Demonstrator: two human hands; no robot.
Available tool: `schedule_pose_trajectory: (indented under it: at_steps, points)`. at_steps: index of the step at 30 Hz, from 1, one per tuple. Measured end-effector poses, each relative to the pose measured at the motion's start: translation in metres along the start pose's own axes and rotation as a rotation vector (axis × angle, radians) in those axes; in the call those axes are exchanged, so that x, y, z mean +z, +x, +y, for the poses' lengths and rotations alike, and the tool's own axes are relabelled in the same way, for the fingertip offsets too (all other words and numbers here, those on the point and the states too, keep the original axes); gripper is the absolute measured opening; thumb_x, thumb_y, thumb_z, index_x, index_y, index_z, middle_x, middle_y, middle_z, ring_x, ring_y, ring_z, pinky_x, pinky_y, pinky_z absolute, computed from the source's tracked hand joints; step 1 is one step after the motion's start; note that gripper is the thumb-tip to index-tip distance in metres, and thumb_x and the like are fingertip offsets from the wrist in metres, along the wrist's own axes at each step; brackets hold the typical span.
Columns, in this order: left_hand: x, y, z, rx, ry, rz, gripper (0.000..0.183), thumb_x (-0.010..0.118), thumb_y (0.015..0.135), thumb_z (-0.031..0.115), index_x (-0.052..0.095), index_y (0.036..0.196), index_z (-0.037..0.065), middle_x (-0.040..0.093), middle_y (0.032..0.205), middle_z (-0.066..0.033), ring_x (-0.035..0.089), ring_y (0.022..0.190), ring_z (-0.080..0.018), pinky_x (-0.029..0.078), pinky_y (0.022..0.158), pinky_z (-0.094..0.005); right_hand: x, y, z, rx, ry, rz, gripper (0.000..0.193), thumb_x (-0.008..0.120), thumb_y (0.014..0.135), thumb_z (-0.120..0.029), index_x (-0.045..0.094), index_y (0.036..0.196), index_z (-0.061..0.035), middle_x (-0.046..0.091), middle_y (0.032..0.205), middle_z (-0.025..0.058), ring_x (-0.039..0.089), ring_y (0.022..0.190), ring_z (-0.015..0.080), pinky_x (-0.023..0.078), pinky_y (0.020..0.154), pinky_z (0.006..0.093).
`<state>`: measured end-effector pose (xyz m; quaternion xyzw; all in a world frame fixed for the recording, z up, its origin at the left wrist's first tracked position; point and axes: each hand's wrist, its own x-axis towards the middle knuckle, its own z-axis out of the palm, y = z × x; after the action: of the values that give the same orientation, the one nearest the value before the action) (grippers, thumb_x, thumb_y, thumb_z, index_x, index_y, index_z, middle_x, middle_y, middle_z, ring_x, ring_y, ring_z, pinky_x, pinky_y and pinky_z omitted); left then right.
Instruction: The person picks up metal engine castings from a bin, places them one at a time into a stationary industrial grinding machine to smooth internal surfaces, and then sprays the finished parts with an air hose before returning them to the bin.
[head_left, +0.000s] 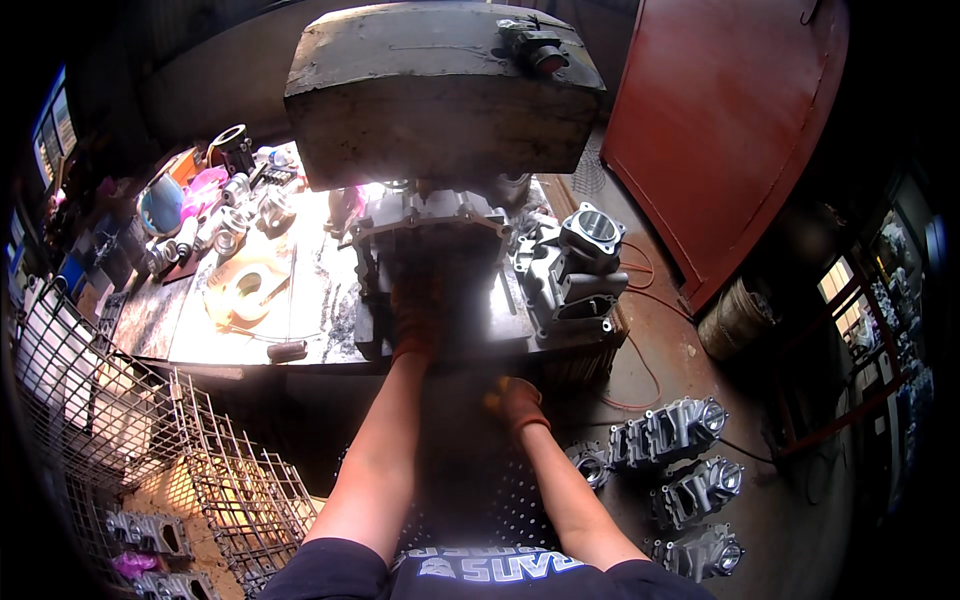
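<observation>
Though half-shadowed, mtl casting point(432, 212) seems longest L–R (facing unclear).

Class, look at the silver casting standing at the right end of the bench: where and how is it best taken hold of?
Probably by the round flanged neck, with the right hand coming from the right. The neck stands at the top of the casting, its flange offers a rim to grip, and a larger metal part sits on the left.
</observation>
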<state>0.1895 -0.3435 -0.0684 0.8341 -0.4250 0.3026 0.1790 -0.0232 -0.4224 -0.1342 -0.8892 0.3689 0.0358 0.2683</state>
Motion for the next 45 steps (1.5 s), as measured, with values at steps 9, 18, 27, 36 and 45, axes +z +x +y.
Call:
schedule_pose_trajectory:
  at_steps: [9, 18, 27, 36, 45]
  points:
    - [0.009, -0.005, -0.004, -0.007, 0.019, 0.012, 0.072, 0.066, 0.074, 0.029, 0.036, 0.138, 0.016, 0.052, 0.121, -0.0102, 0.047, 0.117, -0.0242, 0.024, 0.107, -0.0435, 0.006, 0.001, 0.005, -0.042, -0.026, 0.039, 0.047, 0.074, 0.07, -0.033, 0.063, 0.106, -0.0051, 0.065, 0.1, 0.0155, 0.063, 0.093, 0.0296, 0.049, 0.078, 0.0383]
    - [0.003, -0.004, 0.0, -0.07, -0.025, -0.125, 0.043, 0.04, 0.087, 0.016, 0.046, 0.129, 0.013, 0.047, 0.129, -0.0138, 0.039, 0.126, -0.0269, 0.017, 0.11, -0.0459, -0.006, -0.008, -0.002, 0.0, 0.091, -0.005, 0.049, 0.071, 0.073, -0.033, 0.061, 0.111, -0.0034, 0.063, 0.107, 0.0191, 0.06, 0.102, 0.0324, 0.047, 0.085, 0.039]
    - [0.016, -0.008, -0.002, 0.005, 0.085, 0.046, 0.063, 0.07, 0.07, 0.029, 0.047, 0.126, 0.011, 0.053, 0.118, -0.0123, 0.048, 0.115, -0.0269, 0.027, 0.106, -0.0447, -0.003, -0.006, 0.001, 0.007, 0.043, 0.007, 0.048, 0.068, 0.074, -0.036, 0.061, 0.11, -0.0046, 0.063, 0.106, 0.018, 0.06, 0.102, 0.0327, 0.047, 0.086, 0.0397]
    - [0.015, -0.004, -0.004, -0.036, 0.0, 0.048, 0.063, 0.07, 0.071, 0.029, 0.048, 0.127, 0.011, 0.054, 0.119, -0.0124, 0.049, 0.115, -0.0261, 0.028, 0.105, -0.0443, -0.002, -0.004, 0.0, -0.024, 0.011, -0.001, 0.047, 0.069, 0.073, -0.038, 0.062, 0.107, -0.0067, 0.064, 0.104, 0.0172, 0.061, 0.099, 0.0321, 0.048, 0.083, 0.0386]
    - [0.01, -0.003, -0.002, -0.06, -0.034, 0.045, 0.04, 0.041, 0.084, 0.013, 0.053, 0.122, 0.013, 0.054, 0.124, -0.0083, 0.047, 0.12, -0.0221, 0.023, 0.109, -0.0419, -0.018, -0.014, -0.014, -0.043, 0.005, -0.016, 0.046, 0.07, 0.073, -0.036, 0.063, 0.107, -0.005, 0.063, 0.105, 0.0181, 0.06, 0.1, 0.033, 0.047, 0.085, 0.0391]
